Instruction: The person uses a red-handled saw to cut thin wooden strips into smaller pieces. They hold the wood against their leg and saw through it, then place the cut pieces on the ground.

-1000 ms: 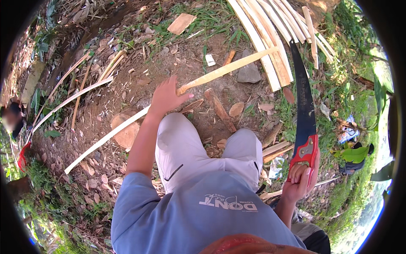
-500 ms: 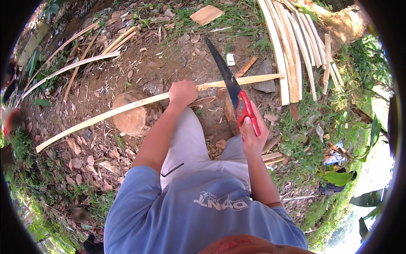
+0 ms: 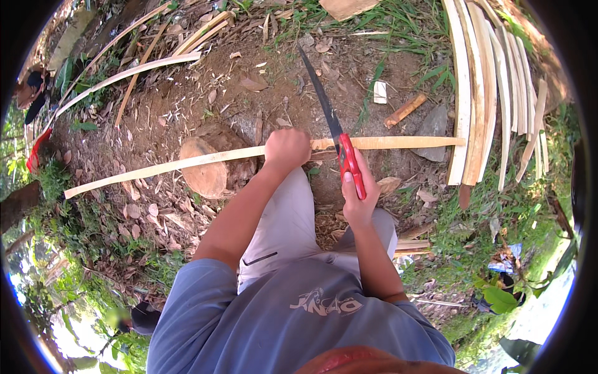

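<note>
A long, pale wooden strip (image 3: 131, 176) runs from left to right in front of me. My left hand (image 3: 288, 149) is closed around it near its middle, over my knee. To the right of that fist, the strip has a darker, rough patch. My right hand (image 3: 361, 198) grips the red handle of a hand saw (image 3: 322, 93). Its dark blade points away from me and slants to the left. The blade's base crosses the strip by the rough patch; whether its teeth touch the wood I cannot tell. A cut log (image 3: 204, 169) lies under the strip's left half.
Several pale strips (image 3: 476, 93) lie side by side at the right, touching the held strip's far end. More strips (image 3: 124, 75) lie at the far left. A flat stone (image 3: 431, 134) and a brown wood piece (image 3: 405, 110) rest on the leaf-strewn soil.
The saw has come closer to my left fist along the strip, and its blade is turned more edge-on. My left hand keeps its grip. The whole view has shifted.
</note>
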The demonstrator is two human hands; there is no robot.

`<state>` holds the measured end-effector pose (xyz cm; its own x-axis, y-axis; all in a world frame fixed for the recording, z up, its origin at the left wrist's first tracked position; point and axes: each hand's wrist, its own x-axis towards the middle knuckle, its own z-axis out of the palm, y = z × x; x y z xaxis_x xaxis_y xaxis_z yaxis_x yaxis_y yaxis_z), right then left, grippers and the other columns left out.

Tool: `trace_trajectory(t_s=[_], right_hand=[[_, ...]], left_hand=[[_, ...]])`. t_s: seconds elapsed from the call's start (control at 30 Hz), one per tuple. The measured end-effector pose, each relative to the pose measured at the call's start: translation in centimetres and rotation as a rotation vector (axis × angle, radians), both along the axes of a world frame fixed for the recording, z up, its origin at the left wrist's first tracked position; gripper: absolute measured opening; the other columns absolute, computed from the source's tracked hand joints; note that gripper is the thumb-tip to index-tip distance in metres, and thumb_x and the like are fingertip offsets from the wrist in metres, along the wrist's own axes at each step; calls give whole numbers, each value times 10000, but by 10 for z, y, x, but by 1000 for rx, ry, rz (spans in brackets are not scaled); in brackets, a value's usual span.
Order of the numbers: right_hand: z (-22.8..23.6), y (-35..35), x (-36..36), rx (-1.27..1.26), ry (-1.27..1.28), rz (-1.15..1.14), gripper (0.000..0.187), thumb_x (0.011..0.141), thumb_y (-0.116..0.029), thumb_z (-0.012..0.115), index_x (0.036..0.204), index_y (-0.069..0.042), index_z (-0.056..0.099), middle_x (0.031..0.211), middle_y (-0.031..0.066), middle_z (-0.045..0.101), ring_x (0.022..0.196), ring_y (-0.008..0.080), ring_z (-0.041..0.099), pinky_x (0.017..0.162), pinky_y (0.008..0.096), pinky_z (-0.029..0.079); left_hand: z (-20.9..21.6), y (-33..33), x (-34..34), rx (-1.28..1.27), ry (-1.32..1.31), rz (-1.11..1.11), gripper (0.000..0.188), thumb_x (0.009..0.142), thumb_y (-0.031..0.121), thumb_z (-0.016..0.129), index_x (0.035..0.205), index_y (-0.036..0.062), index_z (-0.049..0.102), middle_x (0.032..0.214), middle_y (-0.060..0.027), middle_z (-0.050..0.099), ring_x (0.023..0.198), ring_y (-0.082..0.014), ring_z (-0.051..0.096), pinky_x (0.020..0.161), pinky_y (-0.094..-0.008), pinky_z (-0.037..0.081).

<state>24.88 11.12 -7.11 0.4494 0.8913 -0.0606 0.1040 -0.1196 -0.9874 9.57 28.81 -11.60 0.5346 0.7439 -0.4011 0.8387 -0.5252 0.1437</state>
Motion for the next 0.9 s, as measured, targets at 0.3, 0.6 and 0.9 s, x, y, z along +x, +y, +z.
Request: trace_trajectory(t_s=[0.3,0.6,0.9], right_hand=[[-10,0,6,-202,197,-53,487,1051,-84,645,1521,32,593,1200,160,761,999,166,694,907,302,540],[-39,-18,7,-125,124,-129,455,1051,-86,690,1488,26,629,1229,108,752,983,100,671,872,260,537],[8,-74,4,24,147,-251,482,1060,-110,688,1525,-7,614,1007,11,713,761,49,557,679,222,459]], left_hand=[[-30,3,-1,-121,16,25,224,924,248,670,884,96,830,894,-140,805,865,-333,804,753,-457,631],[-59,1,-13,-68,-9,-168,250,939,312,735,932,82,834,959,-142,806,941,-350,793,832,-485,627],[15,-11,-24,71,-159,-316,523,920,599,744,1035,89,752,917,-125,780,917,-329,765,980,-439,551]])
